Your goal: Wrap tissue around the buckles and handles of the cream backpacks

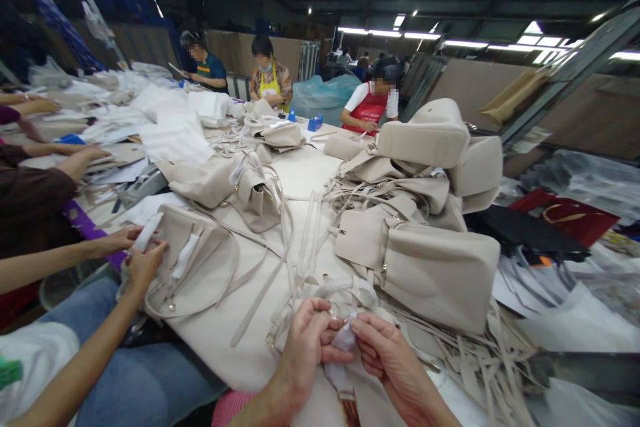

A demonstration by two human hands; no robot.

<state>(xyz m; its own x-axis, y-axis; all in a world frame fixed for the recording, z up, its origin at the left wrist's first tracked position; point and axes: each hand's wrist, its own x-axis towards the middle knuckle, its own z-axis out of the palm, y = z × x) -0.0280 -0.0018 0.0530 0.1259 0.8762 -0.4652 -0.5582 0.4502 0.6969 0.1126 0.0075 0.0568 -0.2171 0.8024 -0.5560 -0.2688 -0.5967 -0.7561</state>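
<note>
At the table's near edge my left hand [306, 347] is closed around a whitish wrapped piece [345, 339], thin film or tissue over what looks like a bag strap. The fingertips of my right hand [381, 350] pinch the upper end of that same wrapping. Below my fingers the wrapped strip hangs down, with a brown patterned part at its lower end. Just beyond my hands a wrapped handle [345, 288] curves over the table. A beige handbag [440, 273] lies to the right of it, and loose beige straps [310, 233] lie ahead.
More beige bags [425, 133] are piled at the right, with hanging straps [480, 360] near me. On the left, a co-worker's hands [143, 257] hold a wrapped handle of another beige bag [193, 260]. White sheets [173, 123] cover the far left. Other people work around the table.
</note>
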